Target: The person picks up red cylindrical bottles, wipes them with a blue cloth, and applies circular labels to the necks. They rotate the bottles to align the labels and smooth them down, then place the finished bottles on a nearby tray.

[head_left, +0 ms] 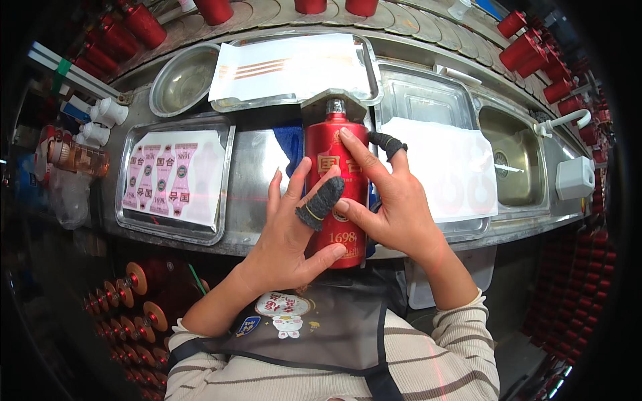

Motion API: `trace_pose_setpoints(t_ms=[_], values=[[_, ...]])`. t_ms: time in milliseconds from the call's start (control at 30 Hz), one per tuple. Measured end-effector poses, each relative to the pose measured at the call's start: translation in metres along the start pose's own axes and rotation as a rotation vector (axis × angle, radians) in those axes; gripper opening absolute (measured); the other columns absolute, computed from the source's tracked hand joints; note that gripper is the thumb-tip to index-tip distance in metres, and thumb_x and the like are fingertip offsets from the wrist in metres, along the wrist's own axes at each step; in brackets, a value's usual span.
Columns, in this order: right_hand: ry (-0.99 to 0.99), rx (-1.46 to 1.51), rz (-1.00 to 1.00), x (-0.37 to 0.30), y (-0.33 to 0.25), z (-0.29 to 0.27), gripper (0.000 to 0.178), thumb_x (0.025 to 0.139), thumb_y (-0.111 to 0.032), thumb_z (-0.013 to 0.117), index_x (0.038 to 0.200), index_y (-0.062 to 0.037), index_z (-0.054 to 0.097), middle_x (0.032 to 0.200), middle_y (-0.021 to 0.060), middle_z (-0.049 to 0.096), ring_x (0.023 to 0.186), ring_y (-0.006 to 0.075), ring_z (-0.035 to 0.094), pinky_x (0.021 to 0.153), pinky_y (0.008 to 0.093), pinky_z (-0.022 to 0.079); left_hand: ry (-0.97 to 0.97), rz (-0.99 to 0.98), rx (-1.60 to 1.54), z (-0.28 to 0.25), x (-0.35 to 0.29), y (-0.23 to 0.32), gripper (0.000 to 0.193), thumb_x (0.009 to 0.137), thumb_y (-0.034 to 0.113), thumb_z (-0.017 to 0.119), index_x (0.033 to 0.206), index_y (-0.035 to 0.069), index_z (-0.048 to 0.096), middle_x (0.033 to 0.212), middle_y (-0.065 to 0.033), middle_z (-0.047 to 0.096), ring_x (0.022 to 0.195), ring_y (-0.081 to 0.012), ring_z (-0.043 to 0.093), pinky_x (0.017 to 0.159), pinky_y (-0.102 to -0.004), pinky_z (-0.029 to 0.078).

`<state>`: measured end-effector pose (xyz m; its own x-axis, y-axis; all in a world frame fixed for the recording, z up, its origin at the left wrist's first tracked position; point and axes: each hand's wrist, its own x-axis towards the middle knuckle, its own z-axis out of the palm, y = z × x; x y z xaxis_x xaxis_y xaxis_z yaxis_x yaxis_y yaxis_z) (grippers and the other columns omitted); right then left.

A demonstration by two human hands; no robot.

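A red bottle [328, 144] with gold lettering and a clear neck lies in front of me, its neck pointing away. My left hand [291, 230] rests along its left side, thumb on the lower front, a dark cloth finger cover on one finger. My right hand [394, 200] presses fingertips on the bottle's upper front and its thumb near the middle; a dark cover wraps one of its fingers too. Both hands hold the bottle between them. Beyond its neck is a grey metal holder [358, 105], and a blue cloth [289, 142] shows at its left.
At left, a metal tray [221, 227] bears a sheet of pink labels [174, 175]. Farther back are a round metal bowl [159, 100] and a tray with white sheets [291, 67]. A white sheet [441, 167], a sink [511, 194] and a faucet [568, 121] lie right. Red bottles [144, 25] stand on the conveyor.
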<state>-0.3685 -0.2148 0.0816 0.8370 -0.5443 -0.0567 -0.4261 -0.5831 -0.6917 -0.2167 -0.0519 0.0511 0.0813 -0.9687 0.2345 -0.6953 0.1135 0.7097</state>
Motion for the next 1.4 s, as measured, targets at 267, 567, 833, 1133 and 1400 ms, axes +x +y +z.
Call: trace_pose_setpoints(t_ms=[267, 567, 833, 1133, 1400], values=[[0.054, 0.158, -0.130, -0.016, 0.012, 0.003, 0.086, 0.080, -0.041, 0.081, 0.154, -0.0183, 0.045, 0.139, 0.0266, 0.049, 0.119, 0.0437, 0.058, 0.097, 0.0437, 0.050, 0.059, -0.103, -0.286, 0.007, -0.010, -0.007, 0.109, 0.086, 0.035, 0.077, 0.163, 0.007, 0.005, 0.166, -0.0322, 0.004, 0.155, -0.0443, 0.012, 0.121, -0.0631, 0.013], [-0.040, 0.195, -0.124, -0.023, 0.022, 0.012, 0.083, 0.080, -0.045, 0.081, 0.153, -0.0266, 0.047, 0.142, 0.0272, 0.045, 0.114, 0.0439, 0.060, 0.092, 0.0436, 0.054, 0.026, -0.097, -0.401, 0.012, -0.007, -0.011, 0.119, 0.087, 0.031, 0.078, 0.160, -0.003, -0.010, 0.168, -0.0282, 0.001, 0.156, -0.0367, 0.012, 0.124, -0.0471, 0.017], [0.035, 0.202, -0.107, -0.024, 0.019, 0.017, 0.080, 0.083, -0.042, 0.079, 0.154, -0.0258, 0.046, 0.137, 0.0294, 0.047, 0.110, 0.0459, 0.061, 0.089, 0.0458, 0.055, 0.067, -0.101, -0.540, 0.015, -0.010, -0.018, 0.114, 0.085, 0.022, 0.080, 0.161, -0.003, -0.003, 0.167, -0.0305, 0.000, 0.156, -0.0398, 0.009, 0.125, -0.0469, 0.013], [0.041, 0.171, -0.081, -0.023, 0.012, 0.019, 0.083, 0.082, -0.036, 0.079, 0.156, -0.0255, 0.042, 0.134, 0.0298, 0.049, 0.108, 0.0454, 0.062, 0.087, 0.0452, 0.055, 0.063, -0.107, -0.531, 0.015, -0.009, -0.017, 0.114, 0.085, 0.020, 0.079, 0.161, -0.003, -0.003, 0.167, -0.0299, 0.002, 0.156, -0.0396, 0.012, 0.125, -0.0461, 0.016], [0.069, 0.206, -0.126, -0.022, 0.015, 0.020, 0.082, 0.083, -0.035, 0.079, 0.156, -0.0239, 0.042, 0.131, 0.0287, 0.050, 0.110, 0.0446, 0.061, 0.088, 0.0449, 0.054, 0.090, -0.073, -0.531, 0.018, -0.010, -0.018, 0.110, 0.088, 0.021, 0.076, 0.160, -0.003, -0.003, 0.168, -0.0292, 0.001, 0.156, -0.0394, 0.012, 0.125, -0.0463, 0.017]])
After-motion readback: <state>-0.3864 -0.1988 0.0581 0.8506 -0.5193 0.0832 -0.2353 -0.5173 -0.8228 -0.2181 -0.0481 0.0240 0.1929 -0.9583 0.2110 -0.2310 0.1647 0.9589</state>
